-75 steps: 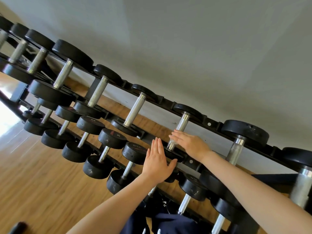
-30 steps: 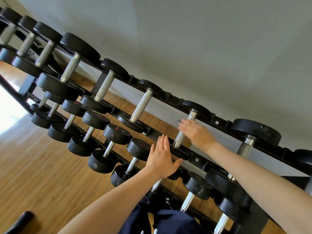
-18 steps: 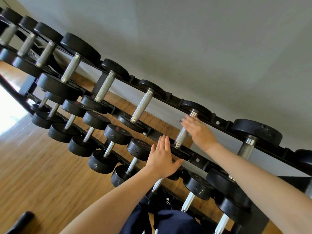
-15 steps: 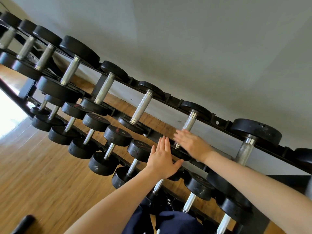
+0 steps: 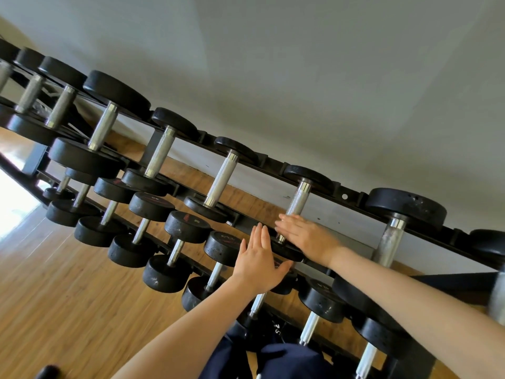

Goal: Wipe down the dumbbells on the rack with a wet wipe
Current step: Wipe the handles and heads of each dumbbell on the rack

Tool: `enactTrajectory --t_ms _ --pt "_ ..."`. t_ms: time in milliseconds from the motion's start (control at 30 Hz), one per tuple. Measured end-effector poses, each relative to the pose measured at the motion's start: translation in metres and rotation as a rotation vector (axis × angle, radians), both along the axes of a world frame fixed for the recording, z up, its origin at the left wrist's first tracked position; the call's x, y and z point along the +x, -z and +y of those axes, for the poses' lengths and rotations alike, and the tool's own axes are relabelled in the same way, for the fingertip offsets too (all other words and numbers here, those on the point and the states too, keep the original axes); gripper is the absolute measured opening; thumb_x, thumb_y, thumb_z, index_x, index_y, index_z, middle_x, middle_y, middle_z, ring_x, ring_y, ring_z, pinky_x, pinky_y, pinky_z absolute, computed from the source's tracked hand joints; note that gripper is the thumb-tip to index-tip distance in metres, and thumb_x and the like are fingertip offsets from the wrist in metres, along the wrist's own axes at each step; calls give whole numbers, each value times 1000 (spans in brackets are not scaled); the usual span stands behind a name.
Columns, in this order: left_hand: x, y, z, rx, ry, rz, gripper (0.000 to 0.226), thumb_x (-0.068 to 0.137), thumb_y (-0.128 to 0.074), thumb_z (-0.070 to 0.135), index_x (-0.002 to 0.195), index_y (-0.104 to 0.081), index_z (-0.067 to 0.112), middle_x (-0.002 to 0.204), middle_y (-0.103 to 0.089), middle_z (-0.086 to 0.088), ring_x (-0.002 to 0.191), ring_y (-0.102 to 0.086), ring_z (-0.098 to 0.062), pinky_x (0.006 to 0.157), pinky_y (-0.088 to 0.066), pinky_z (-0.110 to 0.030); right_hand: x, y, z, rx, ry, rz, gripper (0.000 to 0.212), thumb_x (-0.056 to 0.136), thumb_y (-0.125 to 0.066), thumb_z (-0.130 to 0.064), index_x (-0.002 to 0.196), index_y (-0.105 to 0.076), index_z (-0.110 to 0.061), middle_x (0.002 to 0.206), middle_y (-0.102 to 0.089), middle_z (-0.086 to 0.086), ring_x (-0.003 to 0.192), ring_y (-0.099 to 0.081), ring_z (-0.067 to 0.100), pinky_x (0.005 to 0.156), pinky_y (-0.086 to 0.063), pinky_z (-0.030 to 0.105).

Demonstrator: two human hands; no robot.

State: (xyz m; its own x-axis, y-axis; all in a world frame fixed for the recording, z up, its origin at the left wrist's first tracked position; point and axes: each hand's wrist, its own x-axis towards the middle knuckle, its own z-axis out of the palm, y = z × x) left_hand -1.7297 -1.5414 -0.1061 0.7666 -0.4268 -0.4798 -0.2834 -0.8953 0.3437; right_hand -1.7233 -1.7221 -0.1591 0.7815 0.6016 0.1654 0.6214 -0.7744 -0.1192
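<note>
holding 2 tiers of dumbbells (image 5: 297, 203), rack (image 5: 352, 194); wipe seemingly hidden.

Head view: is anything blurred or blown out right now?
Head view: the right hand on the dumbbell handle is motion-smeared; the handle at far right is blurred; the floor at the left edge is blown out; the frame is tilted.

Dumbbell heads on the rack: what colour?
Black heads with silver metal handles, clearest in the head view.
</note>
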Motion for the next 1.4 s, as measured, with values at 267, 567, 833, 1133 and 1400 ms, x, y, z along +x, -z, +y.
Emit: enactTrajectory --t_ms 267,567,833,1133,1400 --pt "-1 0 1 -5 -5 -4 95 94 -45 59 153 8 8 162 11 -9 149 12 -21 121 2 -41 46 -19 -23 149 304 55 56 59 -63 30 108 -68 3 117 -65 19 115 -57 39 89 -49 59" --pt "-2 4 0 -41 -40 -14 95 94 -46 59 154 8 8 162 11 -9 149 12 -22 119 5 -40 24 -13 -10 -77 -36 130 52 72 -70 3 122 -63 -9 127 -61 9 125 -52 27 105 -28 45" --pt "-4 12 2 -102 -63 -33 95 93 -45 60 154 7 8 162 10 -10 149 13 -23 120 3 -42 44 -41 -13 -218 92 395 73 88 -36 15 150 -17 -18 158 -5 -3 146 0 18 120 -10 37" --pt "-3 19 4 -178 -85 -34 94 93 -46 59 154 7 10 162 11 -9 148 15 -25 119 6 -43 90 -80 17 -285 170 792 33 98 -48 -19 130 -56 -15 127 -60 1 115 -55 13 98 -42 26" --pt "-1 18 9 -188 -44 -25 93 94 -45 58 154 8 10 162 12 -9 148 16 -24 118 7 -42 111 -89 30 -495 131 924 31 100 -41 -29 100 -67 -13 89 -62 -3 83 -56 11 74 -39 24"
